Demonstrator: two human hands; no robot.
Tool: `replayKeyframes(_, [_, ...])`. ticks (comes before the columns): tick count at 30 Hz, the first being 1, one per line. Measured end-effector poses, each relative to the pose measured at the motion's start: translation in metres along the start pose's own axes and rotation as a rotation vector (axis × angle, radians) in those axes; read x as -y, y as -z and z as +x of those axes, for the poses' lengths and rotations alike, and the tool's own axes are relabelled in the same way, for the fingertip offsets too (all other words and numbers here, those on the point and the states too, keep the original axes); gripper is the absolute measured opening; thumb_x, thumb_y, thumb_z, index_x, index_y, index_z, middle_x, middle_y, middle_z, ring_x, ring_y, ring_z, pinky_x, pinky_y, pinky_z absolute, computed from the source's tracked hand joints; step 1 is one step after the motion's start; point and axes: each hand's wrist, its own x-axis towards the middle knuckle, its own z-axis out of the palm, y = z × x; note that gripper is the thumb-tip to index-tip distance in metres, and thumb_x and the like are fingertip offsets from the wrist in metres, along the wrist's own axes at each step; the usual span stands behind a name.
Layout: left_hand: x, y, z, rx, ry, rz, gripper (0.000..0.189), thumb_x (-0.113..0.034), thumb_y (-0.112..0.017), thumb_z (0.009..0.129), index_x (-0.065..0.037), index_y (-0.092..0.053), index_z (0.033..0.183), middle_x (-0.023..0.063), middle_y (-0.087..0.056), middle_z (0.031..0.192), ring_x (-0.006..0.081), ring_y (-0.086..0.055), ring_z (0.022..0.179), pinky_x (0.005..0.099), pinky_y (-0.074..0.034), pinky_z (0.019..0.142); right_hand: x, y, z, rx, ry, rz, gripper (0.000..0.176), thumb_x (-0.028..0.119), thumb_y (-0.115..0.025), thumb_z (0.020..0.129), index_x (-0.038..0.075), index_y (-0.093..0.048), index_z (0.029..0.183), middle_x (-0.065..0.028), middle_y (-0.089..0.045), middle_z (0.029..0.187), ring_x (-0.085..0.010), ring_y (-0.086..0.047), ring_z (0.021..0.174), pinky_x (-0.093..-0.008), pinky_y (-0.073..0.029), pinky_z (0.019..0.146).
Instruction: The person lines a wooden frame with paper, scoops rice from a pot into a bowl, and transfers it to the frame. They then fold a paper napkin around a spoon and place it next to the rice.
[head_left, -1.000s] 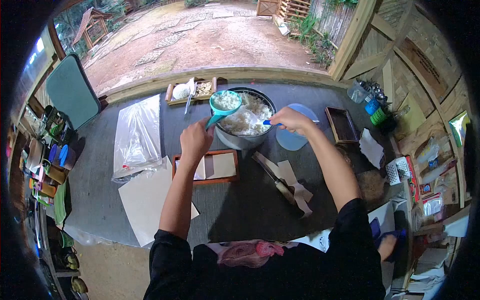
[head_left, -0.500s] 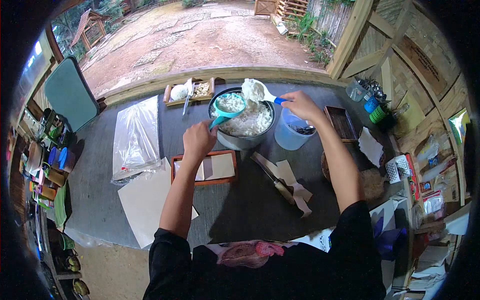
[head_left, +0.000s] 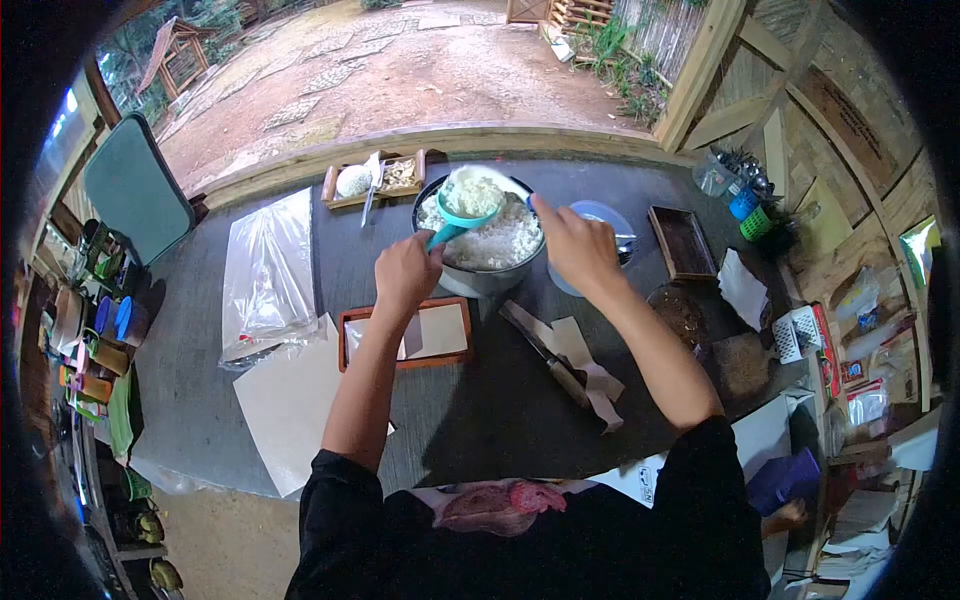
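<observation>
A large pot (head_left: 482, 285) full of cooked white rice (head_left: 512, 242) stands at the back middle of the dark table. My left hand (head_left: 407, 270) is closed round the handle of a teal scoop (head_left: 450, 232), whose bowl is over the pot and filled with rice. In my right hand (head_left: 580, 245) is a white rice paddle (head_left: 512, 182) with a blue handle. Its blade, partly blurred, lies across the rice at the top of the scoop. Right of the pot, a translucent bucket (head_left: 612, 212) with cutlery inside is partly covered by my right hand.
Nearer me are a wooden tray (head_left: 468, 345) with paper, a knife (head_left: 548, 358) on paper scraps, and a brown sheet (head_left: 285, 410). Plastic bags (head_left: 265, 270) lie left. A two-part wooden box (head_left: 375, 182) is behind; a dark tray (head_left: 682, 243) sits right.
The paddle and its rice have moved left and down from beside the scoop onto its top. My right hand has shifted left and slightly down; the scoop now looks heaped.
</observation>
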Motion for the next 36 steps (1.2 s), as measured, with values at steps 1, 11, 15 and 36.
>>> replayKeyframes(1, [0.0, 0.001, 0.0, -0.007, 0.004, 0.001, 0.027, -0.03, -0.06, 0.087, -0.01, -0.069, 0.103, 0.0197, -0.068, 0.081, 0.0388, -0.066, 0.076, 0.0481, -0.053, 0.068, -0.003, 0.006, 0.004, -0.025, -0.086, 0.102, 0.038, 0.012, -0.056, 0.086, 0.01, -0.061, 0.123, -0.0143, -0.067, 0.083, -0.0335, -0.065, 0.067, -0.0448, -0.052, 0.062])
replayKeyframes(11, [0.001, 0.001, 0.0, -0.006, -0.005, -0.005, 0.03, -0.035, -0.062, 0.088, -0.011, -0.068, 0.105, 0.0185, -0.068, 0.08, 0.0379, -0.066, 0.076, 0.0477, -0.052, 0.068, -0.016, 0.003, 0.018, 0.092, -0.235, 0.514, 0.029, 0.021, -0.064, 0.086, 0.009, -0.068, 0.113, -0.0234, -0.066, 0.094, -0.0383, -0.065, 0.084, -0.0413, -0.052, 0.076])
replayKeyframes(15, [0.0, -0.001, -0.003, 0.014, 0.022, 0.021, 0.029, -0.034, -0.062, 0.088, -0.011, -0.069, 0.104, 0.0187, -0.068, 0.081, 0.0375, -0.066, 0.076, 0.0476, -0.052, 0.067, -0.006, 0.027, 0.024, 0.11, -0.257, 0.371, 0.029, 0.022, -0.064, 0.086, 0.011, -0.068, 0.112, -0.0219, -0.067, 0.094, -0.0364, -0.066, 0.085, -0.0412, -0.052, 0.076])
replayKeyframes(36, [0.005, 0.004, 0.0, -0.016, -0.016, -0.01, 0.028, -0.033, -0.062, 0.088, -0.015, -0.068, 0.108, 0.0196, -0.067, 0.077, 0.0388, -0.065, 0.073, 0.0485, -0.052, 0.064, -0.025, 0.001, 0.032, 0.143, -0.129, 0.583, 0.026, 0.026, -0.064, 0.084, 0.016, -0.071, 0.107, -0.0178, -0.069, 0.085, -0.0372, -0.066, 0.081, -0.0461, -0.052, 0.075])
